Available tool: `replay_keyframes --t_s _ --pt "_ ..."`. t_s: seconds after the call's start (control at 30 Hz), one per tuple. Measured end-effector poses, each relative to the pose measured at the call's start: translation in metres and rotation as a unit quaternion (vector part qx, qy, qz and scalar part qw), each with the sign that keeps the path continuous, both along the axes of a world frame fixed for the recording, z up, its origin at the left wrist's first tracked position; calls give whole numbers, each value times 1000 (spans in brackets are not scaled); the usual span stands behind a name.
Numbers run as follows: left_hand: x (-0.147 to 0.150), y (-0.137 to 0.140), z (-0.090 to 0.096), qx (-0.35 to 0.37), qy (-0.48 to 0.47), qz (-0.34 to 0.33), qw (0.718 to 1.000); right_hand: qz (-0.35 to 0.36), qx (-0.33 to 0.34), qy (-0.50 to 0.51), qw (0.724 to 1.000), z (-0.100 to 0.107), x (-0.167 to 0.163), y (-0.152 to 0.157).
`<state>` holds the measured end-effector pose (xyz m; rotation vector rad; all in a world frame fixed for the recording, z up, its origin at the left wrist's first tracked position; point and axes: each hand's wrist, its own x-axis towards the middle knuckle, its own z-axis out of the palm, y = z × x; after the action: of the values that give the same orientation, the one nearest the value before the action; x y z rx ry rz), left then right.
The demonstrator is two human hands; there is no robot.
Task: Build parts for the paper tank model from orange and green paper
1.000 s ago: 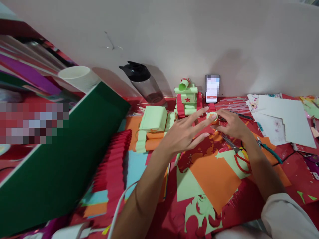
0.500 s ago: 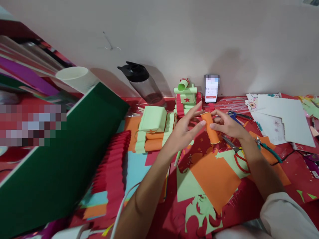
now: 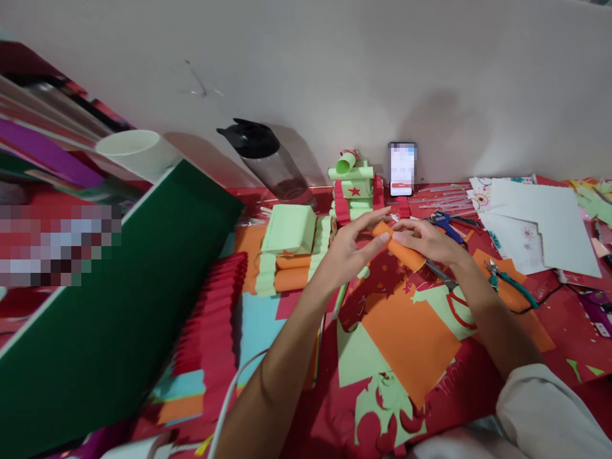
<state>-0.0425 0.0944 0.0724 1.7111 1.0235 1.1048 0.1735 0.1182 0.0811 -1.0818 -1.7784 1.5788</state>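
Observation:
An orange paper tube (image 3: 407,254) lies slanted between my two hands, above the red work surface. My left hand (image 3: 348,255) holds its upper left end, thumb in front and fingers curved behind. My right hand (image 3: 430,242) grips it from above, with the thumb close to the left thumb. Just behind stands a green paper model (image 3: 354,189) with red bands and a red star. To the left sits another paper piece, a pale green box (image 3: 289,228) over orange rolls (image 3: 292,279). Below the tube lies a square orange sheet (image 3: 411,341).
Red-handled scissors (image 3: 461,311), teal-handled pliers (image 3: 519,290) and a blue tool (image 3: 447,227) lie right. A phone (image 3: 402,171) and a dark-lidded bottle (image 3: 272,162) stand by the wall. A dark green board (image 3: 119,299) leans left. Cut green scraps (image 3: 382,408) lie in front.
The orange tube has turned from nearly upright to a flatter slant, its lower end swinging right. My hands have come closer together around it. The view has shifted slightly.

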Motion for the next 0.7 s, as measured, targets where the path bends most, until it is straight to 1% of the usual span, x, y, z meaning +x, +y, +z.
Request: replay_keyframes --t_s 0.07,0.13,0.2,0.23,0.37,0.47,0.57,0.7 --pt "-1 2 -1 -5 -6 8 1000 15 29 -8 999 0 4 3" --pt "-4 4 -3 8 -1 49 999 25 61 -7 998 0 9 5" --pt "-7 6 -5 15 1 83 996 16 87 2 996 0 14 7" --pt "-8 7 -7 12 -3 90 996 2 95 10 995 0 16 8" --pt "-12 10 -11 -12 -8 78 997 -65 126 35 989 -1 21 10" --pt "-13 10 -13 -12 -9 70 997 -86 152 13 985 0 23 11" --pt "-13 11 -13 -16 -6 72 997 -83 145 3 986 1 26 11" --pt "-16 11 -12 -41 21 76 996 -91 119 23 988 1 27 12"
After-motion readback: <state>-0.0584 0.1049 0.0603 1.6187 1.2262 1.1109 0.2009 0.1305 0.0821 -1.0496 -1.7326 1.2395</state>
